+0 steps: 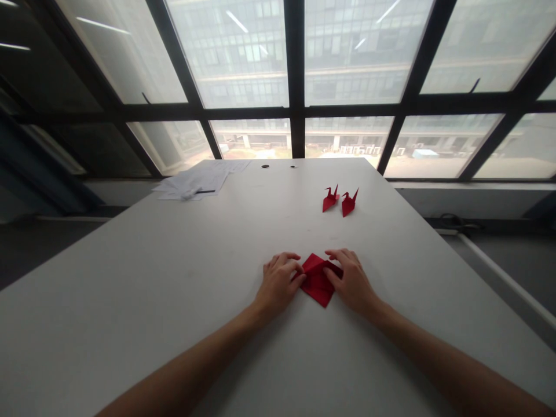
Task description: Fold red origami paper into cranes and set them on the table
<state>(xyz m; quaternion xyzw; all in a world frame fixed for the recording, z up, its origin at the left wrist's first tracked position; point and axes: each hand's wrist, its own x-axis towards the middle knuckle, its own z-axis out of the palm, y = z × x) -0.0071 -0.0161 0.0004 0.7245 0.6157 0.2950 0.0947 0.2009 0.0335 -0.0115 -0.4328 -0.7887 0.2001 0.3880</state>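
A partly folded piece of red origami paper (pixel 320 288) lies on the white table between my hands, one corner pointing toward me. My left hand (pixel 279 281) pinches its left side between thumb and forefinger. At the right side, my right hand (pixel 351 280) grips a raised flap, the thumb on top and the other fingers curled behind. Some of the folds are hidden under my fingers. Farther off to the right stand two finished red paper cranes, a left crane (pixel 330 200) and a right crane (pixel 348 205), close beside each other.
White sheets of paper (pixel 195 178) are spread at the table's far left, with a dark pen (pixel 205 191) and a crumpled piece on them. Two small round holes sit near the far edge of the table (pixel 174 278). Large framed windows (pixel 296 69) rise behind it.
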